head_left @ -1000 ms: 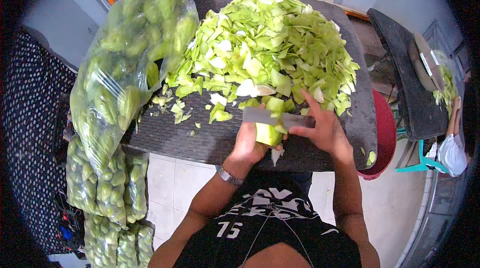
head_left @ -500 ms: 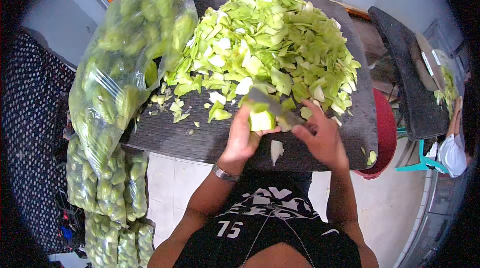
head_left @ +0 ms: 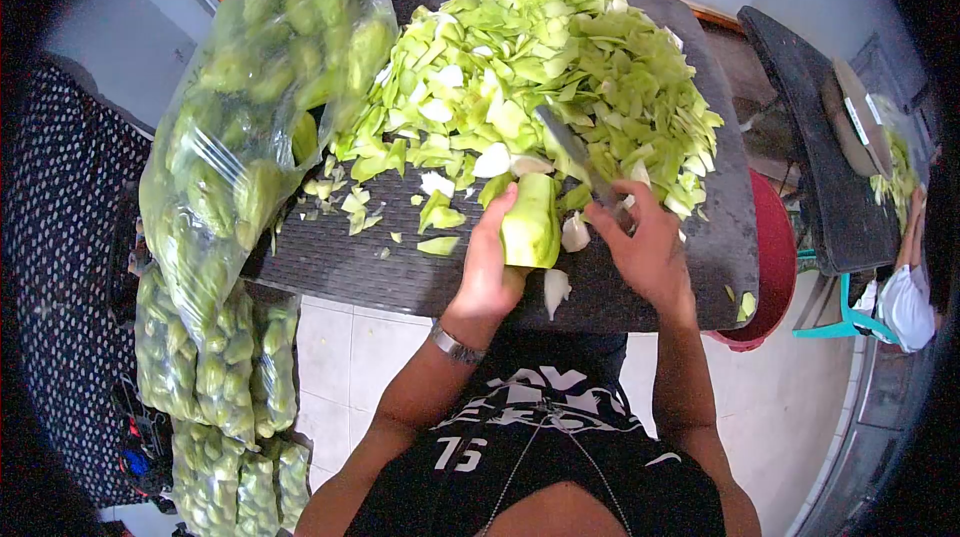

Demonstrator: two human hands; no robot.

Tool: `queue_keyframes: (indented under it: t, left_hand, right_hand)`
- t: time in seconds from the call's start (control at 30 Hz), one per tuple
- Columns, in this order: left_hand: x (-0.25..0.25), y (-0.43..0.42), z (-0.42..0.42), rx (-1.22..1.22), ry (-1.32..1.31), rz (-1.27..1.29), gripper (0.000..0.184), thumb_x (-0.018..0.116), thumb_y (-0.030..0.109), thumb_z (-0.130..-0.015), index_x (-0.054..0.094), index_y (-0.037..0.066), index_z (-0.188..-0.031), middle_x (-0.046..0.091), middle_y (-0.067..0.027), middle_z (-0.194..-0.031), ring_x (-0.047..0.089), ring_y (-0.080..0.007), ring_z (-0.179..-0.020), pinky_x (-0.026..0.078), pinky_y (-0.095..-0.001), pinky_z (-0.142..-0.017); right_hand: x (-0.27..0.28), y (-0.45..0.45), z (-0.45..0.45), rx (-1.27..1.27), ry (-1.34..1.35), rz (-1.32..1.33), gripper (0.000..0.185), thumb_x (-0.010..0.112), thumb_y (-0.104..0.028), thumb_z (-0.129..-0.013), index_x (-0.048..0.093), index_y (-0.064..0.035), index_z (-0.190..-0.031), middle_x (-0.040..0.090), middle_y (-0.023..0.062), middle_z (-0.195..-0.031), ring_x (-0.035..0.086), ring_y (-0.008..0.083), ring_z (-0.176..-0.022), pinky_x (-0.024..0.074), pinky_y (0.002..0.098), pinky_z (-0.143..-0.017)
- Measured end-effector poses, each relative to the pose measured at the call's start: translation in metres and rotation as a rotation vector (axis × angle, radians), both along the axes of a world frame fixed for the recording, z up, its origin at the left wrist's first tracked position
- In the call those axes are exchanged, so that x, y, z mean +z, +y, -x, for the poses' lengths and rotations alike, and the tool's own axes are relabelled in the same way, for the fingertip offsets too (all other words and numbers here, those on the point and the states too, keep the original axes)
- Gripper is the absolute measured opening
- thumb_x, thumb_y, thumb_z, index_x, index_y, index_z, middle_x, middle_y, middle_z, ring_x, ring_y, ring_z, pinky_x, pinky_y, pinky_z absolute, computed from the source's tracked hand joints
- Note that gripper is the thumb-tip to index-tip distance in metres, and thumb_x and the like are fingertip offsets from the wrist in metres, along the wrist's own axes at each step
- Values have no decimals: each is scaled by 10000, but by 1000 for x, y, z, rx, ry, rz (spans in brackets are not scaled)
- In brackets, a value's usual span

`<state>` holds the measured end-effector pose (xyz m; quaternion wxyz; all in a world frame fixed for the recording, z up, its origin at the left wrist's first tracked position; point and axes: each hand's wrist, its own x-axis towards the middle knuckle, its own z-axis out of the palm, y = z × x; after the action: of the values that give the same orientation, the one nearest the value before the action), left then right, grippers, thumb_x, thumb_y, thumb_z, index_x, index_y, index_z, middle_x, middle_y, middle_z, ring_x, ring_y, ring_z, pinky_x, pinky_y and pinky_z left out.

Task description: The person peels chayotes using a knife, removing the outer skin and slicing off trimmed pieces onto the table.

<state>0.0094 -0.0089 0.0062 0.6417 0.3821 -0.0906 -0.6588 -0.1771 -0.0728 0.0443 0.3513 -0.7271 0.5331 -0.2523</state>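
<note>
My left hand (head_left: pixel 487 262) is closed round a pale green chayote (head_left: pixel 531 222) with its skin partly cut away and a flat cut end facing me. In my right hand (head_left: pixel 643 252) is a knife (head_left: pixel 570 144), its blade tilted up and to the left, apart from the chayote and slightly blurred. Beyond both hands rises a large heap of thin green slices (head_left: pixel 540 67). A few pale pieces lie close to my hands, among them a whitish slice (head_left: pixel 556 292) near the table's front edge.
A clear plastic bag of whole chayotes (head_left: pixel 240 127) leans over the left end of the dark table (head_left: pixel 400 292). More filled bags (head_left: pixel 215 367) stand below it. A red tub (head_left: pixel 770 267) is at the right. Further right, another person's arm (head_left: pixel 910 232) shows by a second table (head_left: pixel 830 177).
The knife has swung off the chayote, up and away, its blade now more upright. More of the chayote shows, standing more upright in my left hand.
</note>
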Motion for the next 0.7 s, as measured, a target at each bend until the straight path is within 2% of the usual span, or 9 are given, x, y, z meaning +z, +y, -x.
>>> queue_keyframes:
  t: [0.07, 0.17, 0.2, 0.3, 0.33, 0.43, 0.53, 0.63, 0.7]
  left_hand:
    - [-1, -3, 3, 46, 23, 13, 531, 522, 479, -1023, 566, 74, -1364, 695, -122, -1182, 694, -281, -1042, 568, -453, -906]
    - [2, 7, 12, 93, 89, 145, 458, 535, 416, -1047, 568, 59, -1331, 695, -98, -1154, 694, -246, -1030, 552, -410, -927]
    - [-4, 1, 3, -26, 123, 148, 456, 550, 432, -1037, 584, 78, -1323, 695, -89, -1155, 688, -237, -1040, 551, -414, -934]
    - [-12, 0, 3, -63, 262, 76, 443, 561, 437, -1029, 599, 94, -1308, 695, -79, -1150, 687, -230, -1034, 549, -413, -938]
    - [-13, -2, 4, -67, 279, 63, 420, 550, 453, -1030, 612, 117, -1275, 696, -65, -1133, 690, -227, -1021, 551, -413, -935]
    - [0, 4, 13, -6, 189, 71, 403, 529, 473, -1034, 622, 139, -1239, 698, -60, -1104, 695, -223, -1000, 556, -411, -923]
    - [-6, 0, 10, -83, 270, 32, 399, 514, 494, -1036, 627, 153, -1209, 699, -55, -1077, 698, -219, -980, 560, -410, -912]
    - [-20, -1, 9, -111, 239, 52, 517, 489, 555, -1027, 619, 128, -1287, 712, -92, -1151, 692, -257, -1048, 533, -423, -984]
    - [-24, 0, 9, -99, 160, 83, 513, 493, 559, -1022, 623, 130, -1273, 711, -92, -1139, 693, -257, -1041, 536, -424, -975]
  right_hand:
    - [7, 9, 0, 69, 43, -35, 726, 781, -482, -880, 525, -24, -1381, 714, 291, -1025, 713, 441, -999, 553, 493, -862]
    - [11, 29, 0, 261, 88, 29, 884, 792, -548, -841, 442, -37, -1473, 687, 306, -1159, 703, 450, -1043, 553, 496, -880]
    - [13, 36, -2, 338, 82, 82, 971, 775, -601, -823, 381, -67, -1532, 670, 286, -1220, 702, 450, -1034, 568, 500, -866]
    - [3, 49, -7, 365, 93, 290, 1037, 741, -669, -798, 345, -100, -1569, 663, 270, -1244, 705, 441, -1019, 587, 505, -831]
    - [5, 50, -7, 368, 135, 259, 1060, 707, -704, -793, 319, -122, -1591, 658, 264, -1262, 706, 427, -1026, 600, 507, -804]
    - [2, 48, -6, 392, 178, 277, 1041, 694, -696, -814, 310, -124, -1595, 650, 252, -1291, 715, 418, -1007, 605, 500, -801]
    - [-4, 46, -6, 401, 137, 382, 1023, 674, -698, -831, 309, -127, -1598, 670, 223, -1262, 725, 415, -956, 608, 496, -784]
    - [-6, 44, -5, 421, 110, 378, 1013, 661, -701, -840, 312, -129, -1600, 686, 207, -1229, 731, 406, -919, 609, 494, -765]
    - [2, 44, -5, 421, 128, 315, 1008, 714, -642, -821, 339, -108, -1590, 686, 234, -1165, 707, 436, -957, 586, 479, -786]
